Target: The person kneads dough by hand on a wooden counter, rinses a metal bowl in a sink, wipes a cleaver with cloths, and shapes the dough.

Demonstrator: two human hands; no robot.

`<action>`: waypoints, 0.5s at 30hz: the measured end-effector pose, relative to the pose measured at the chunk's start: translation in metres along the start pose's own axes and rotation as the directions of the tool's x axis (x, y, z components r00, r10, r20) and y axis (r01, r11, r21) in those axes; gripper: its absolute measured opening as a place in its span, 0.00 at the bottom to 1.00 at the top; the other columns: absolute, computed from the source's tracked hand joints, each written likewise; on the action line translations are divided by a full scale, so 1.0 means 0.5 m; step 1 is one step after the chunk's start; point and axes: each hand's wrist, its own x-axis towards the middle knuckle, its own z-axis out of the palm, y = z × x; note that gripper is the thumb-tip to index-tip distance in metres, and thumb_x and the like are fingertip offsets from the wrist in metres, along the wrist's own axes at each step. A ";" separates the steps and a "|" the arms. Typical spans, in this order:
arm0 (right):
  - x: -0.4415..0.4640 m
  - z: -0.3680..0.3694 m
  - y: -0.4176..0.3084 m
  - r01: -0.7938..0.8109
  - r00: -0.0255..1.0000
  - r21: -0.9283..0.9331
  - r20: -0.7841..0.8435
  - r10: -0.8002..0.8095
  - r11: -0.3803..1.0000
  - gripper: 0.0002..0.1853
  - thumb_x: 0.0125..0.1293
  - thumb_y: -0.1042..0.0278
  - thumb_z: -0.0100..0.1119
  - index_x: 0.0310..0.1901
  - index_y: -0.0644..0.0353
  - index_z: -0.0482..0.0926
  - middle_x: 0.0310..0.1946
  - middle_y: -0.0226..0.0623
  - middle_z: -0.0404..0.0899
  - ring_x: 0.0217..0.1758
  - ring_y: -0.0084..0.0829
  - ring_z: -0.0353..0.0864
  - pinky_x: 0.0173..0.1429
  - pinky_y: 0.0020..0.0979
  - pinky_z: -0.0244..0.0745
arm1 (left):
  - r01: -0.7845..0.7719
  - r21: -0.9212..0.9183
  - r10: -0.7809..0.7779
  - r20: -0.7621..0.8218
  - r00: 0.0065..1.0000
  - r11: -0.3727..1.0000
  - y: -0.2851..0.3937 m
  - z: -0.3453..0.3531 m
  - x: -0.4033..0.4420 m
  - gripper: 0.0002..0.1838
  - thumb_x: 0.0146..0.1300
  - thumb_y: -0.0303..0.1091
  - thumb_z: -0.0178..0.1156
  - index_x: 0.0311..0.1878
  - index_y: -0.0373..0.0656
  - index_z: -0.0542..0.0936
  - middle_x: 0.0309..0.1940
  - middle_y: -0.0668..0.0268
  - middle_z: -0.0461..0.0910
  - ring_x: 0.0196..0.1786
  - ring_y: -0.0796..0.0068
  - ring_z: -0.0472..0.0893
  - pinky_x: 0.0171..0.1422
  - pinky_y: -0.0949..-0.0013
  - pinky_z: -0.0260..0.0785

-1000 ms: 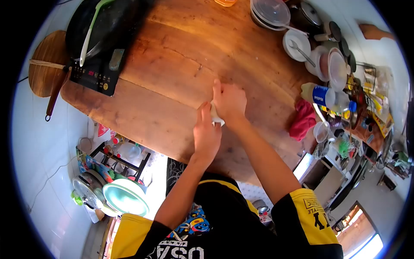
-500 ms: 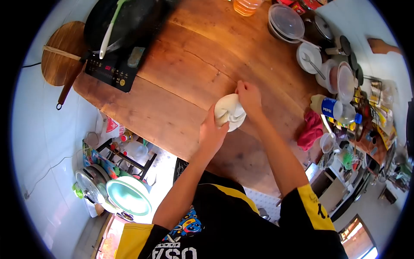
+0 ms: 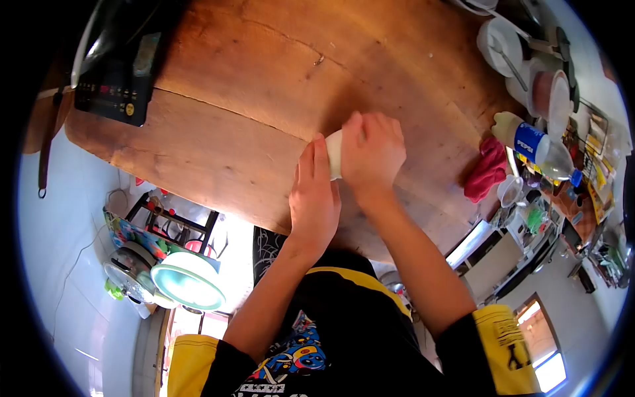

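A piece of white dough (image 3: 335,156) is held between my two hands over the wooden table, and only a narrow strip of it shows. My left hand (image 3: 313,193) cups its left side, fingers together and pointing away from me. From the right, my right hand (image 3: 374,153) covers most of the dough with bent fingers, slightly blurred. Both hands are closed around the piece. Whether its underside touches the tabletop is hidden.
Wooden table (image 3: 218,152) lies under my hands. An induction cooker (image 3: 116,92) with a dark pan stands at left. To the right are a red cloth (image 3: 486,171), a Pepsi bottle (image 3: 530,141) and a white bowl with a spoon (image 3: 501,47).
My right hand has gone from pinching the dough's folded edge to wrapping over its right side. The left hand has turned more upright against it. The view has shifted.
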 end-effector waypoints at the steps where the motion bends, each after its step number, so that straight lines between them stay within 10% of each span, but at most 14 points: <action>1: -0.007 0.010 0.028 -0.003 1.000 -0.011 0.019 0.003 1.000 0.14 0.62 0.60 0.50 0.26 0.56 0.82 0.31 0.37 0.81 0.41 0.42 0.79 0.43 0.43 0.72 | -0.018 -0.110 0.014 -0.032 0.999 0.994 -0.013 -0.001 -0.002 0.38 0.52 0.19 0.59 0.68 0.32 0.58 0.62 0.49 0.65 0.59 0.53 0.73 0.57 0.63 0.75; 3: 0.016 0.030 0.078 0.484 0.866 0.157 -0.228 -0.445 0.861 0.10 0.58 0.68 0.49 0.25 0.57 0.79 0.28 0.36 0.80 0.34 0.42 0.78 0.38 0.40 0.72 | -0.022 -0.214 0.001 -0.096 0.995 0.977 -0.042 0.015 0.003 0.39 0.52 0.20 0.61 0.69 0.33 0.58 0.61 0.50 0.66 0.58 0.55 0.74 0.57 0.64 0.74; 6: 0.084 0.067 0.109 0.595 0.802 0.202 -0.223 -0.555 0.778 0.09 0.56 0.73 0.47 0.25 0.58 0.78 0.24 0.36 0.78 0.28 0.42 0.76 0.32 0.39 0.71 | 0.255 -0.776 -0.252 0.127 0.959 0.577 -0.082 0.069 -0.035 0.40 0.55 0.23 0.66 0.70 0.36 0.58 0.57 0.54 0.68 0.59 0.62 0.73 0.58 0.65 0.73; 10: 0.086 0.044 0.103 0.502 0.863 0.249 -0.079 -0.500 0.828 0.10 0.59 0.73 0.44 0.29 0.60 0.78 0.26 0.40 0.79 0.31 0.43 0.77 0.33 0.37 0.69 | 0.271 -0.928 -0.358 0.169 0.918 0.257 -0.037 0.060 0.002 0.33 0.55 0.20 0.64 0.65 0.34 0.65 0.54 0.54 0.69 0.54 0.63 0.76 0.57 0.67 0.74; 13: 0.048 0.011 0.109 0.591 0.805 0.143 -0.166 -0.570 0.794 0.12 0.64 0.70 0.42 0.31 0.61 0.77 0.31 0.44 0.79 0.38 0.45 0.77 0.42 0.40 0.70 | 0.171 -0.829 -0.317 -0.008 0.948 0.533 -0.054 0.050 -0.017 0.25 0.53 0.16 0.62 0.57 0.33 0.72 0.50 0.54 0.73 0.52 0.61 0.77 0.56 0.67 0.74; 15: -0.013 -0.017 0.118 0.538 0.843 0.211 -0.137 -0.520 0.816 0.12 0.66 0.67 0.40 0.35 0.62 0.75 0.36 0.47 0.78 0.42 0.46 0.76 0.48 0.42 0.69 | -0.215 -0.418 0.059 -0.356 0.933 0.883 -0.071 0.050 -0.052 0.21 0.51 0.13 0.61 0.51 0.33 0.75 0.46 0.54 0.75 0.51 0.57 0.78 0.54 0.66 0.75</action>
